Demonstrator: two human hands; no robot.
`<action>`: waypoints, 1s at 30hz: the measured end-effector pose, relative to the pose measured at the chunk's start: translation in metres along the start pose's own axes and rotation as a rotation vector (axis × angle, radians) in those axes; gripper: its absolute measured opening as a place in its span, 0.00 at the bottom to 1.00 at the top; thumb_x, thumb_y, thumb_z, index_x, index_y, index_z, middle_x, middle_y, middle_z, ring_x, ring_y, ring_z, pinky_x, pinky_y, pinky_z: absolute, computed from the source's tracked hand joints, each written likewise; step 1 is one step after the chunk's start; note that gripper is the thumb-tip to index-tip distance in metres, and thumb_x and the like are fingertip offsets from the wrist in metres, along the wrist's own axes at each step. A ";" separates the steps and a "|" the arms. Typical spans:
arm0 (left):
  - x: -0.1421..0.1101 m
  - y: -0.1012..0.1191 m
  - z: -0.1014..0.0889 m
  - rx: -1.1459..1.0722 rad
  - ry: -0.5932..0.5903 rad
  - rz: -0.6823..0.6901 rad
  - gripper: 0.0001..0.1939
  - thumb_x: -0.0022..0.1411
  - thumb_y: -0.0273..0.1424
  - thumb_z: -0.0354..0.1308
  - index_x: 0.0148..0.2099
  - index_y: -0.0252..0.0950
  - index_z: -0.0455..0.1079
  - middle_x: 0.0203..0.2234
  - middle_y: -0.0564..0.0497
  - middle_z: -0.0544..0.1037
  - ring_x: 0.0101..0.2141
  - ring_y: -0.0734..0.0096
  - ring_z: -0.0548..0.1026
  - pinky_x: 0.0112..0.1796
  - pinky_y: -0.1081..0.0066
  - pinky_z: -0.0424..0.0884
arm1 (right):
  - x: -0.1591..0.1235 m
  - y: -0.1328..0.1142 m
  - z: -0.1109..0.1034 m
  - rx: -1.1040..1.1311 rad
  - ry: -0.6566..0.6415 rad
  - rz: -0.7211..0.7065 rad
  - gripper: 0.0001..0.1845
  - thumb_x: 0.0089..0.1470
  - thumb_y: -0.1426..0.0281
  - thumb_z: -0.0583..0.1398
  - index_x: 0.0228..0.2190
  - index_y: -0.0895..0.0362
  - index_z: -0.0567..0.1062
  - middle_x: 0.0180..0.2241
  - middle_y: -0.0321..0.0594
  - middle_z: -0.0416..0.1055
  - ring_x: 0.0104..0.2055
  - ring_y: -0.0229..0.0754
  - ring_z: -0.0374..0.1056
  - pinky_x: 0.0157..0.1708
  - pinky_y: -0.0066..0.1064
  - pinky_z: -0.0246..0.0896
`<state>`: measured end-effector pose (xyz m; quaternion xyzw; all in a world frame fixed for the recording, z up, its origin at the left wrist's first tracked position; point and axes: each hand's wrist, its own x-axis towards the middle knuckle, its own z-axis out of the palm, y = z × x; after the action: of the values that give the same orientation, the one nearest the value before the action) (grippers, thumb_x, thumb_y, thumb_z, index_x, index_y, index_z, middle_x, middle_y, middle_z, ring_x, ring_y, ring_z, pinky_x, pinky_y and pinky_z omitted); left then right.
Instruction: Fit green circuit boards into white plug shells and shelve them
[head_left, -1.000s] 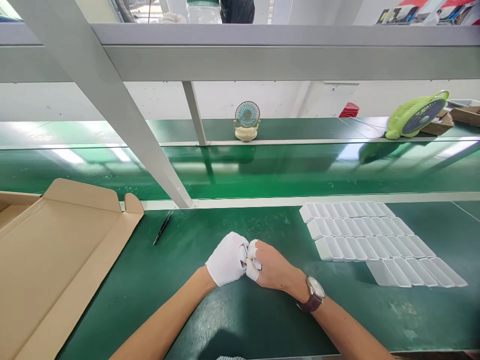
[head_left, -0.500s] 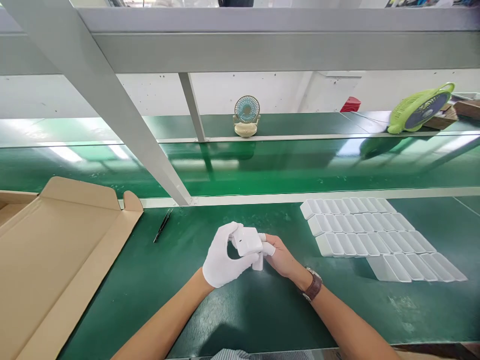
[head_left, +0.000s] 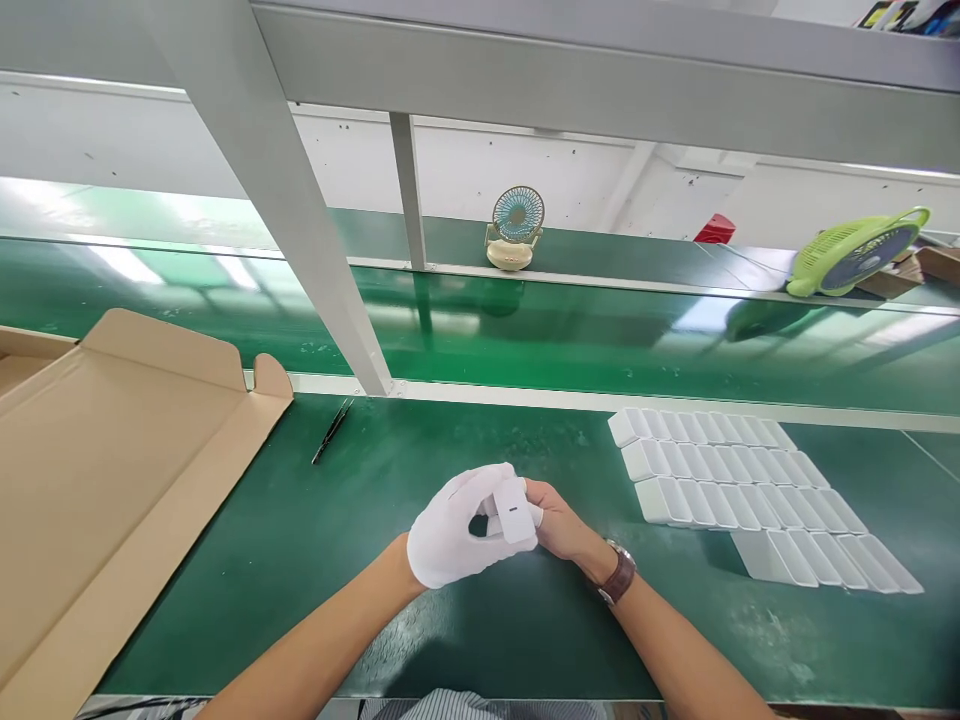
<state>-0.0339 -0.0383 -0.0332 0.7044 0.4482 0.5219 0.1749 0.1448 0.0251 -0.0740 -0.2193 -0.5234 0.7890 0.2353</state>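
Observation:
A small white plastic box-like piece (head_left: 514, 511) with a short dark slot on its face is held above the green table, in front of my body. My left hand (head_left: 457, 530), in a white glove, grips it between thumb and fingers. From the other side my right hand (head_left: 559, 518) is closed on it, with white covers on some fingertips and a wristwatch (head_left: 619, 574) on the wrist. The fingers partly hide the piece, so its exact kind does not show.
Several rows of white trays or shells (head_left: 742, 470) stand at the right. An open cardboard box (head_left: 135, 450) lies at the left, with dark tweezers (head_left: 332, 432) beside it. A slanted grey post (head_left: 322, 240) rises behind. A small fan (head_left: 517, 225) and a green fan (head_left: 855, 255) stand on the back shelf.
The white piece has been turned, so a narrow face with a slot now points at me instead of the broad face. Both hands stay together around it. The camera view has tilted slightly.

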 end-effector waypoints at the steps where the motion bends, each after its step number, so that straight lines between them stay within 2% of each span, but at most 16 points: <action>1: 0.000 0.000 0.000 0.013 -0.008 -0.004 0.39 0.50 0.31 0.74 0.62 0.43 0.63 0.45 0.46 0.80 0.38 0.64 0.80 0.38 0.65 0.80 | 0.000 0.001 0.000 -0.009 -0.001 -0.004 0.19 0.56 0.54 0.66 0.39 0.57 0.79 0.40 0.43 0.76 0.42 0.46 0.71 0.41 0.36 0.68; 5: -0.001 0.000 0.001 0.027 0.013 -0.017 0.38 0.51 0.33 0.73 0.62 0.46 0.63 0.44 0.48 0.80 0.34 0.67 0.79 0.33 0.67 0.79 | -0.001 -0.001 0.001 -0.036 -0.002 0.004 0.19 0.57 0.53 0.66 0.39 0.56 0.80 0.40 0.43 0.76 0.43 0.47 0.71 0.42 0.37 0.69; 9: -0.003 0.000 0.002 0.038 0.012 -0.064 0.39 0.49 0.33 0.74 0.62 0.46 0.65 0.44 0.48 0.80 0.35 0.64 0.79 0.35 0.65 0.79 | -0.001 -0.002 0.002 -0.068 0.001 0.014 0.21 0.57 0.51 0.65 0.38 0.56 0.80 0.38 0.43 0.77 0.44 0.48 0.71 0.43 0.39 0.69; 15: -0.008 0.002 0.000 0.010 -0.002 -0.217 0.42 0.45 0.31 0.75 0.62 0.46 0.66 0.47 0.48 0.79 0.39 0.62 0.80 0.39 0.65 0.81 | -0.002 -0.003 0.002 -0.079 -0.037 -0.018 0.21 0.59 0.51 0.63 0.38 0.57 0.80 0.38 0.44 0.77 0.45 0.48 0.71 0.46 0.39 0.67; 19: -0.008 0.003 -0.002 -0.029 -0.027 -0.348 0.40 0.46 0.32 0.75 0.61 0.46 0.66 0.47 0.48 0.77 0.38 0.61 0.81 0.34 0.64 0.82 | -0.002 -0.011 0.003 -0.152 -0.017 -0.034 0.20 0.61 0.52 0.62 0.37 0.58 0.79 0.37 0.42 0.77 0.42 0.46 0.71 0.45 0.38 0.66; 21: -0.005 0.000 -0.005 0.006 -0.021 -0.383 0.42 0.47 0.32 0.74 0.63 0.44 0.62 0.48 0.46 0.76 0.40 0.59 0.80 0.35 0.61 0.81 | -0.003 -0.018 0.003 -0.249 0.041 -0.067 0.19 0.62 0.54 0.61 0.36 0.58 0.78 0.35 0.40 0.76 0.40 0.44 0.70 0.43 0.36 0.65; 23: -0.001 -0.006 -0.009 0.071 -0.016 -0.387 0.46 0.49 0.33 0.73 0.67 0.43 0.56 0.50 0.44 0.74 0.46 0.56 0.78 0.44 0.56 0.80 | -0.005 -0.025 0.001 -0.413 0.143 -0.127 0.16 0.65 0.58 0.58 0.35 0.57 0.76 0.33 0.38 0.75 0.37 0.42 0.68 0.41 0.34 0.64; 26: 0.007 -0.017 -0.013 0.124 -0.126 -0.366 0.47 0.54 0.33 0.68 0.71 0.40 0.49 0.51 0.43 0.72 0.51 0.55 0.75 0.52 0.52 0.74 | -0.008 -0.031 0.000 -0.735 0.292 -0.201 0.14 0.68 0.66 0.52 0.31 0.56 0.70 0.29 0.36 0.70 0.32 0.39 0.64 0.36 0.32 0.60; 28: 0.012 -0.022 -0.012 0.142 -0.234 -0.344 0.44 0.54 0.32 0.67 0.69 0.40 0.53 0.52 0.42 0.71 0.50 0.56 0.75 0.50 0.54 0.74 | -0.011 -0.030 0.001 -0.953 0.339 -0.231 0.11 0.65 0.70 0.51 0.30 0.55 0.67 0.28 0.36 0.66 0.29 0.38 0.59 0.32 0.32 0.56; 30: 0.016 -0.023 -0.009 0.165 -0.309 -0.320 0.39 0.51 0.32 0.68 0.64 0.40 0.61 0.51 0.41 0.72 0.46 0.56 0.76 0.44 0.58 0.74 | -0.013 -0.027 0.006 -1.142 0.336 -0.271 0.08 0.61 0.72 0.53 0.29 0.55 0.65 0.29 0.36 0.63 0.29 0.39 0.57 0.31 0.32 0.52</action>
<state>-0.0510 -0.0149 -0.0372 0.7079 0.5631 0.3351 0.2636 0.1551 0.0224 -0.0452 -0.3640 -0.8427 0.3012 0.2581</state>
